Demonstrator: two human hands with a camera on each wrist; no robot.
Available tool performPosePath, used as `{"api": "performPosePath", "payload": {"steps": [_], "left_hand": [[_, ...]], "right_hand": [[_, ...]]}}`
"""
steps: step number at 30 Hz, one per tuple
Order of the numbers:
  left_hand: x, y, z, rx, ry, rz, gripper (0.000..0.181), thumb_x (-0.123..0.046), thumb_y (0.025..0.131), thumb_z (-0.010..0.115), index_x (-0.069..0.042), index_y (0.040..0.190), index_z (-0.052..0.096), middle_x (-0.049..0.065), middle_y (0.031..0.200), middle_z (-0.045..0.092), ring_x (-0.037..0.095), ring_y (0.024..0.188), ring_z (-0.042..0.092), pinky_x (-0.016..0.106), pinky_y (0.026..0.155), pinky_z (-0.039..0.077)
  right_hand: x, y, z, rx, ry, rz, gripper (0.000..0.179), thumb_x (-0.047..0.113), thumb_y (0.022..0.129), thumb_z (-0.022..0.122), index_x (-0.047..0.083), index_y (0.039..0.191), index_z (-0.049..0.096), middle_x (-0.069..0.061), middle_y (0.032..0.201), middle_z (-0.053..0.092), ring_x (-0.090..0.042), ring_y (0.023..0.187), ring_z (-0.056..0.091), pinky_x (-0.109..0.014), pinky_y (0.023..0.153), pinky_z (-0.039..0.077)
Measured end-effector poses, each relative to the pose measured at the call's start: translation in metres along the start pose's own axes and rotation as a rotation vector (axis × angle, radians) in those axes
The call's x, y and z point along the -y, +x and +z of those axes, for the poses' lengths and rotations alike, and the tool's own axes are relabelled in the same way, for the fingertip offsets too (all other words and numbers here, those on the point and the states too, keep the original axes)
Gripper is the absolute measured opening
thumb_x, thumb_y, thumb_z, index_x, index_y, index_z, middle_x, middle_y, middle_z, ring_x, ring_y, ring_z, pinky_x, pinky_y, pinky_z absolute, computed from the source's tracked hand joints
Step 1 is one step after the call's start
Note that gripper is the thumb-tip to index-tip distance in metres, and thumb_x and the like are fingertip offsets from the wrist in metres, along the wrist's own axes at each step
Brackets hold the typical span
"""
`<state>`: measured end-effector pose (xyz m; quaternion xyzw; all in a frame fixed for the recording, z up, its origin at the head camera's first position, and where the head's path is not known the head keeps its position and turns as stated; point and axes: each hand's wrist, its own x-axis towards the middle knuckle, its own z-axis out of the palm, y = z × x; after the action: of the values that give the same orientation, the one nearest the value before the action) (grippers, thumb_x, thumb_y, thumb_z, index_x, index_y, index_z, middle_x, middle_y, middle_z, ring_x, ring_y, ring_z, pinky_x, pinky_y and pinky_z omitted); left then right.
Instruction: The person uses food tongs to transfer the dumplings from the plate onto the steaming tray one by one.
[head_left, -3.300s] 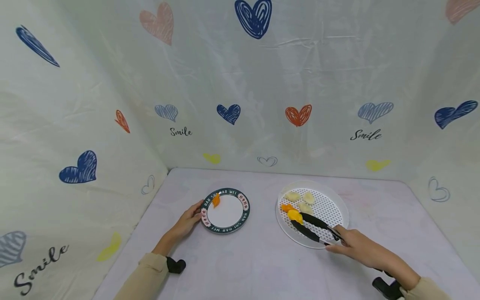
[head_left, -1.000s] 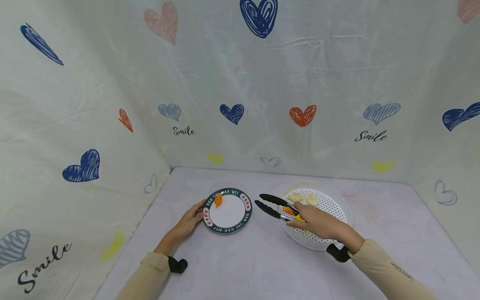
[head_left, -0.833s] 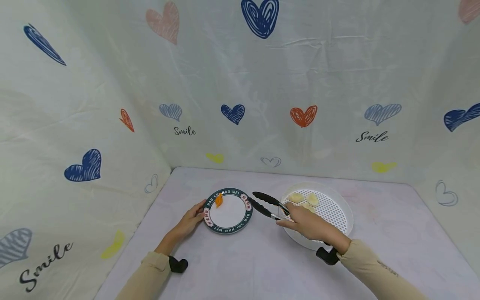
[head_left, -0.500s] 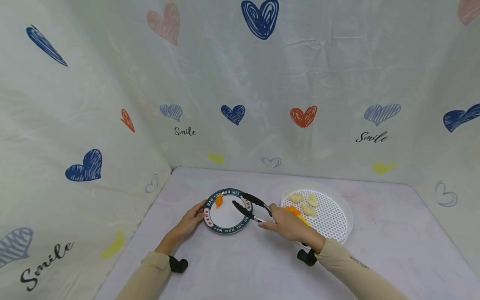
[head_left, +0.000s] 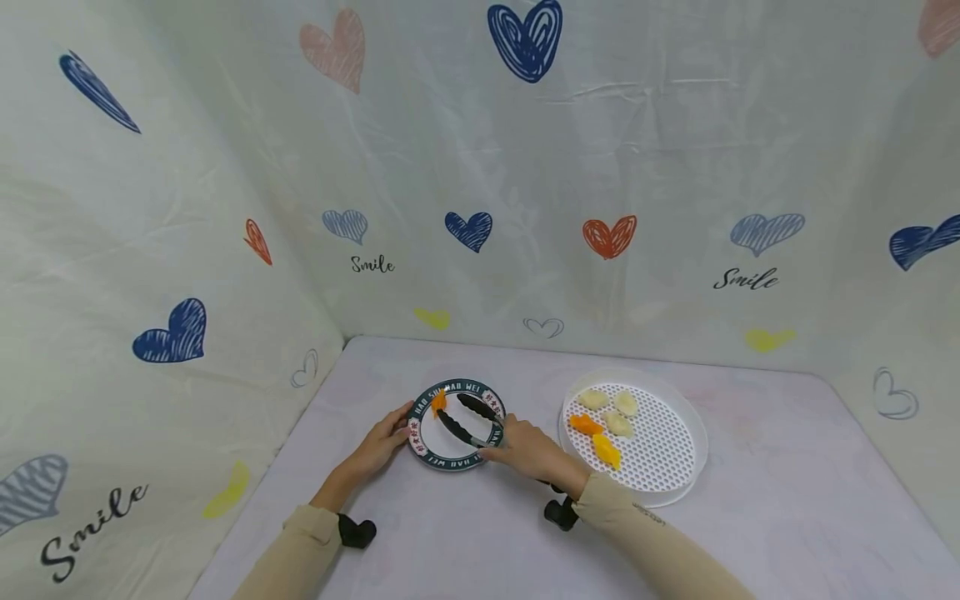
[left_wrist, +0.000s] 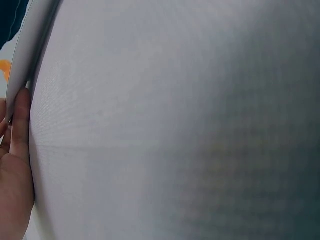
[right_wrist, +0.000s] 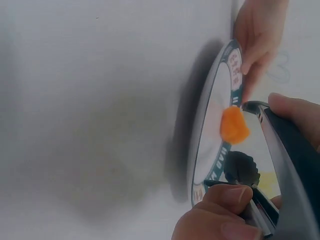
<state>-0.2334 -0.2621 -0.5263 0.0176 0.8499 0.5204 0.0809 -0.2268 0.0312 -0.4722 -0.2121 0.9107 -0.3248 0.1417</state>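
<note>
My left hand (head_left: pixel 377 446) holds the left rim of a round plate (head_left: pixel 450 464), white with a dark green lettered border; the left wrist view has fingers (left_wrist: pixel 21 117) against the rim's underside. On the plate, towards its upper left, lies an orange dumpling-like piece (head_left: pixel 438 403). In my right hand (head_left: pixel 531 450) are tongs with black tips (head_left: pixel 459 427). The tongs' arms are spread over the plate, one tip close to the orange piece (right_wrist: pixel 234 125). Whether that tip touches it I cannot tell.
To the right stands a round white tray (head_left: pixel 693 417) with a perforated base. Several pale dumpling-like pieces (head_left: pixel 618 423), an orange piece (head_left: pixel 586 424) and a yellow piece (head_left: pixel 607 451) lie on its left part. A heart-printed curtain (head_left: pixel 540 167) rises behind the table.
My right hand has carried the tongs left from the yellow piece on the tray to above the plate. The yellow piece lies on the tray. My left hand stays at the plate.
</note>
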Motion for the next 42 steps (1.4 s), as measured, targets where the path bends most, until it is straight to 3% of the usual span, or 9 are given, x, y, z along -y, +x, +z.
{"api": "performPosePath", "payload": {"steps": [5, 8, 12, 14, 22, 30, 42], "left_hand": [[0.001, 0.001, 0.000, 0.006, -0.007, 0.006, 0.055, -0.003, 0.104, 0.047, 0.000, 0.155, 0.028, 0.022, 0.160, 0.027, 0.039, 0.145, 0.028, 0.052, 0.118, 0.022], [0.001, 0.000, 0.000, 0.012, -0.007, 0.030, 0.055, -0.003, 0.104, 0.047, 0.003, 0.155, 0.028, 0.025, 0.158, 0.028, 0.041, 0.144, 0.029, 0.054, 0.118, 0.021], [0.001, -0.002, 0.000, 0.019, -0.013, 0.056, 0.054, -0.003, 0.104, 0.046, 0.005, 0.154, 0.028, 0.027, 0.156, 0.030, 0.042, 0.141, 0.032, 0.055, 0.118, 0.021], [0.001, -0.002, 0.000, 0.021, -0.014, 0.057, 0.054, -0.003, 0.104, 0.045, 0.004, 0.154, 0.027, 0.027, 0.156, 0.030, 0.042, 0.141, 0.032, 0.055, 0.118, 0.021], [0.001, -0.002, -0.001, 0.024, -0.016, 0.050, 0.054, -0.002, 0.104, 0.046, 0.003, 0.155, 0.028, 0.026, 0.157, 0.030, 0.041, 0.142, 0.032, 0.054, 0.118, 0.020], [0.002, -0.001, -0.003, 0.027, 0.016, 0.063, 0.054, -0.006, 0.104, 0.046, 0.004, 0.154, 0.027, 0.026, 0.157, 0.029, 0.042, 0.144, 0.028, 0.055, 0.119, 0.016], [0.000, -0.001, -0.002, 0.017, 0.019, 0.047, 0.054, -0.006, 0.104, 0.047, 0.003, 0.155, 0.027, 0.025, 0.159, 0.027, 0.042, 0.144, 0.027, 0.054, 0.118, 0.019]], "right_hand": [[0.006, 0.008, 0.009, -0.016, 0.003, 0.033, 0.080, 0.042, 0.090, 0.072, -0.021, 0.132, 0.044, -0.033, 0.113, 0.062, -0.023, 0.076, 0.056, -0.036, 0.062, 0.051], [0.009, 0.010, 0.014, -0.018, 0.003, 0.042, 0.074, 0.042, 0.090, 0.072, -0.019, 0.125, 0.049, -0.026, 0.098, 0.064, -0.021, 0.069, 0.054, -0.032, 0.055, 0.047], [0.014, 0.013, 0.018, -0.030, 0.010, 0.037, 0.067, 0.041, 0.090, 0.072, -0.016, 0.117, 0.052, -0.012, 0.075, 0.055, -0.017, 0.058, 0.049, -0.027, 0.047, 0.036], [0.016, 0.015, 0.020, -0.035, 0.002, 0.041, 0.064, 0.042, 0.090, 0.072, -0.015, 0.114, 0.053, -0.009, 0.072, 0.053, -0.016, 0.056, 0.047, -0.026, 0.046, 0.034], [0.022, 0.021, 0.025, -0.054, -0.016, 0.075, 0.062, 0.040, 0.090, 0.073, -0.015, 0.113, 0.055, -0.008, 0.073, 0.054, -0.017, 0.055, 0.049, -0.027, 0.045, 0.036], [0.024, 0.025, 0.030, -0.060, -0.035, 0.113, 0.043, 0.038, 0.091, 0.073, -0.001, 0.094, 0.056, -0.006, 0.070, 0.053, -0.017, 0.055, 0.050, -0.028, 0.046, 0.038], [0.022, 0.027, 0.035, -0.082, -0.107, 0.136, 0.047, 0.039, 0.092, 0.071, -0.005, 0.101, 0.057, -0.007, 0.070, 0.053, -0.019, 0.056, 0.051, -0.029, 0.046, 0.039]]}}
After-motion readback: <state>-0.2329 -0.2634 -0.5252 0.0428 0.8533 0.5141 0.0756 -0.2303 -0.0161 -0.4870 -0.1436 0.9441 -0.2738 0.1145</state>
